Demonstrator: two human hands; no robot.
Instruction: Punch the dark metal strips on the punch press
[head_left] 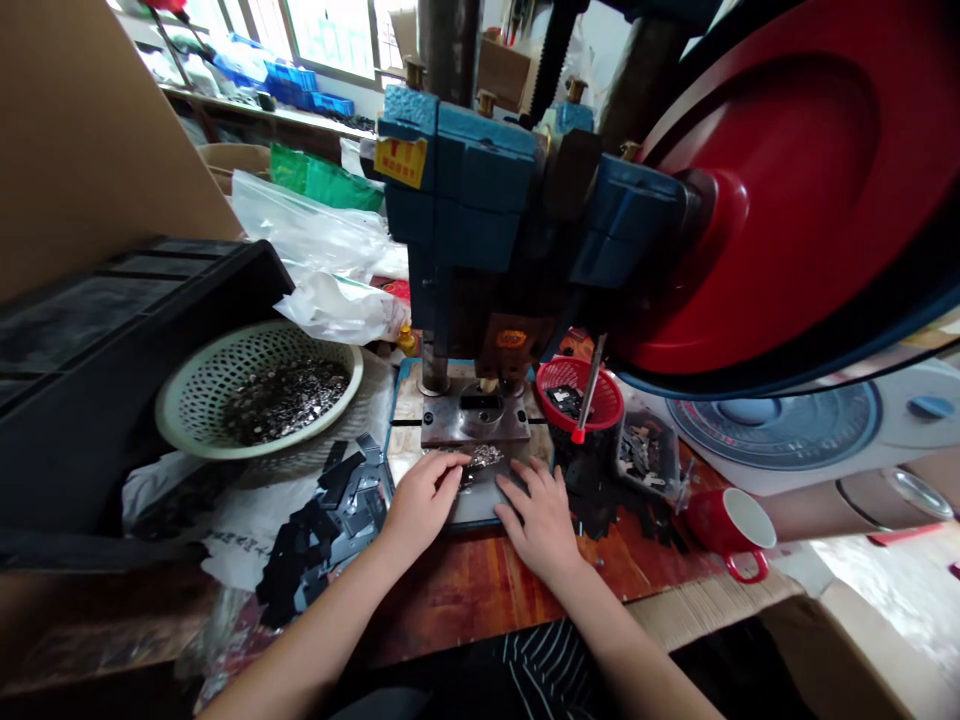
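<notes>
My left hand (424, 497) is at the front left of the press base, its fingers drawn together near a small heap of shiny metal bits (486, 456). Something dark shows by its fingertips, but I cannot make out what, if anything, is pinched. My right hand (541, 515) lies on the right of the base plate (484, 500), fingers spread, holding nothing. Just behind the heap is the steel die block (476, 425), under the blue bench press (480, 190). Flat dark metal pieces (349, 510) are piled left of my left hand.
A pale green basket (176, 410) of small metal parts stands left, beside a black crate (247, 285). On the right are a red basket (611, 405), a clear box (660, 485) of pieces, a red mug (716, 520) and the press's big red wheel (787, 180).
</notes>
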